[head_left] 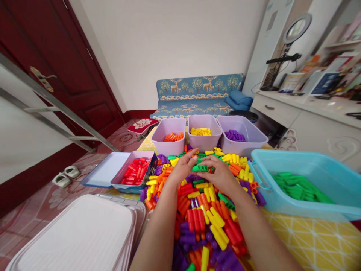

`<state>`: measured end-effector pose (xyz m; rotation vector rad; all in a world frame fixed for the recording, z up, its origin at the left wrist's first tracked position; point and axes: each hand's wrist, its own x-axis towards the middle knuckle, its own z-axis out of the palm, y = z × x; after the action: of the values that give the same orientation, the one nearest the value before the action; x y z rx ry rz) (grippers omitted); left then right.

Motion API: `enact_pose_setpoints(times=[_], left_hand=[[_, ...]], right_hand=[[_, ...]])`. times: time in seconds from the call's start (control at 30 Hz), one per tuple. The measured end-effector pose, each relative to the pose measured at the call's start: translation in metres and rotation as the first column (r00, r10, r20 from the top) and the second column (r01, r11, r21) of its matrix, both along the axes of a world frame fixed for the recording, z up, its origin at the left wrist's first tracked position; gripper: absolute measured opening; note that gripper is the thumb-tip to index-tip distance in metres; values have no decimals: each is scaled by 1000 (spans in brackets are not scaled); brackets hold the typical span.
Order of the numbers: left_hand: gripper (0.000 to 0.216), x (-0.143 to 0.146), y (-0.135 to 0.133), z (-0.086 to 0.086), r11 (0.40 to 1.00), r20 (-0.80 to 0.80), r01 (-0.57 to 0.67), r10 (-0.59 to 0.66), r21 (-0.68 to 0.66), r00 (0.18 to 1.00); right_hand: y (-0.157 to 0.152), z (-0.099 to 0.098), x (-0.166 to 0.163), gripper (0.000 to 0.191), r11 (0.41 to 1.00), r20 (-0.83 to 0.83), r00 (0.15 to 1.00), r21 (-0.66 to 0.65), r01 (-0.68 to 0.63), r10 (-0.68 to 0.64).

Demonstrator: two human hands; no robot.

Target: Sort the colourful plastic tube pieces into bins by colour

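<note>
A heap of red, orange, yellow, green and purple plastic tube pieces (207, 218) covers the table in front of me. Both my hands meet over its far part. My left hand (183, 167) and my right hand (221, 175) are closed together on a few green tube pieces (200, 168) held between their fingertips.
Three lilac bins stand behind the heap, holding orange (169, 136), yellow (203, 132) and purple (239, 135) pieces. A bin of red pieces (135, 171) is on the left, a blue tub of green pieces (304, 184) on the right. A white lid (79, 237) lies near left.
</note>
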<state>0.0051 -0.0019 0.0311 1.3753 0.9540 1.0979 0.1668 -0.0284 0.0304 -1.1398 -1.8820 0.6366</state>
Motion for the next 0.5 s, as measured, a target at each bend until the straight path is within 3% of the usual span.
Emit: enact_pose_setpoints(times=[0.13,0.33,0.43,0.5], left_hand=[[39,3,1,2,994,-34,-1,4,110,999],[53,2,-4,5,997,-9,75,-75,-16,997],[60,2,-4,6,993,16,112,-111,-47,994],[66,2,-2,2,988,33,136,-134,-67,990]], right_hand=[[-1,3,1,17,1000,9,1000,-3,-1,1],[-5,6,1,23,991,-98,992,-100,-89,79],[-4,8,3,22,995,-193,981,-100,-27,7],[-4,13,5,24,992,-318,941,-82,97,-118]])
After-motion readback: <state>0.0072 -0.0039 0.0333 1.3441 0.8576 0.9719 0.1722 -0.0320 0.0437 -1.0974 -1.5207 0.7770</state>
